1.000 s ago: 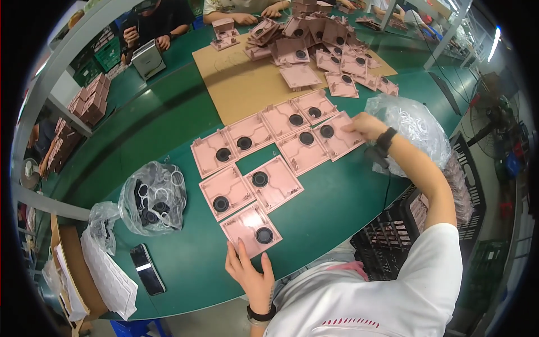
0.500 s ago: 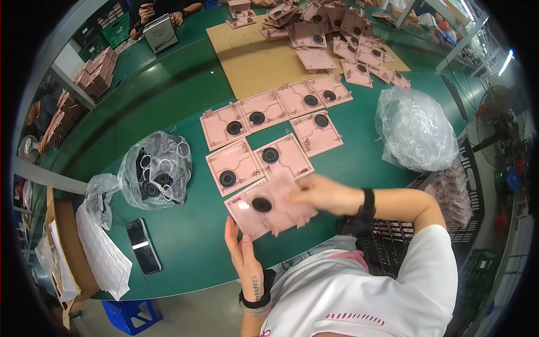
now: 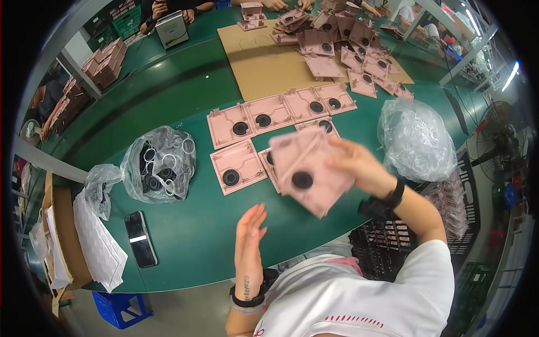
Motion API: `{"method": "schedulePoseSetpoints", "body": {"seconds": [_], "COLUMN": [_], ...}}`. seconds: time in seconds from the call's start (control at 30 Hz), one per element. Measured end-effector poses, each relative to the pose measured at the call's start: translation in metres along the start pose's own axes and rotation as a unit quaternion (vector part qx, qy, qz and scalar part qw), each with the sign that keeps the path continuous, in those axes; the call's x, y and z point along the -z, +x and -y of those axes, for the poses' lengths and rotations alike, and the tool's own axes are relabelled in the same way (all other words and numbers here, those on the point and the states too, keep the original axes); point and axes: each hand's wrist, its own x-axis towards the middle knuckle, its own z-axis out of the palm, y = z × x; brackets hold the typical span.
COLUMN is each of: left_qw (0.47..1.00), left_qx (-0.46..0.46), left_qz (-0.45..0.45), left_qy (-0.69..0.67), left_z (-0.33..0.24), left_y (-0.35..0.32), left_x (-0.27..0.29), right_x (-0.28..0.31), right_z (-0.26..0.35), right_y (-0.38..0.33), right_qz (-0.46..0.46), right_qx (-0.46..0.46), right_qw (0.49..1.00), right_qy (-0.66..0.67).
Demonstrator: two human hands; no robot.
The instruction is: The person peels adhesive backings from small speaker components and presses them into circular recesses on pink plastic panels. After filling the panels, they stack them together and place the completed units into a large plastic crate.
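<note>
Pink tray (image 3: 307, 178), blurred at the frame's centre, now sits lifted off the green table (image 3: 191, 236); half a second ago it lay flat. Right hand (image 3: 359, 167) pinches its edge, while left hand (image 3: 250, 238) hovers below, fingers straight, holding nothing.
</note>
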Motion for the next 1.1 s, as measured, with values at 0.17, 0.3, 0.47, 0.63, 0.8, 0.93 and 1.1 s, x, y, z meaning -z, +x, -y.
{"method": "schedulePoseSetpoints", "body": {"seconds": [0.17,0.3,0.47,0.63,0.8,0.93,1.1], "left_qw": [0.989,0.98,0.992,0.992,0.995,0.998,0.997], "left_qx": [-0.021,-0.011,0.047,0.037,0.027,0.049,0.048], "left_qz": [0.039,0.045,0.029,0.029,0.021,-0.032,-0.038], "left_qy": [0.14,0.196,0.112,0.117,0.091,0.017,-0.035], "left_z": [0.009,0.038,0.037,0.041,0.042,0.043,0.047], "left_y": [0.034,0.066,0.071,0.073,0.073,0.073,0.077], "left_x": [-0.022,-0.025,-0.035,-0.032,-0.031,-0.03,-0.028], "right_x": [0.11,0.123,0.111,0.095,0.104,0.082,0.036], "right_z": [0.027,0.023,0.018,0.018,0.022,0.027,-0.003], "right_y": [0.052,0.072,0.08,0.072,0.069,0.058,0.071], "right_qz": [-0.073,-0.116,-0.055,-0.076,-0.04,-0.009,0.038], "right_qx": [-0.066,-0.091,-0.087,-0.049,-0.05,-0.079,-0.151], "right_qw": [0.995,0.989,0.993,0.99,0.996,0.996,0.988], "right_qy": [0.015,-0.027,-0.057,-0.104,-0.053,0.032,0.001]}}
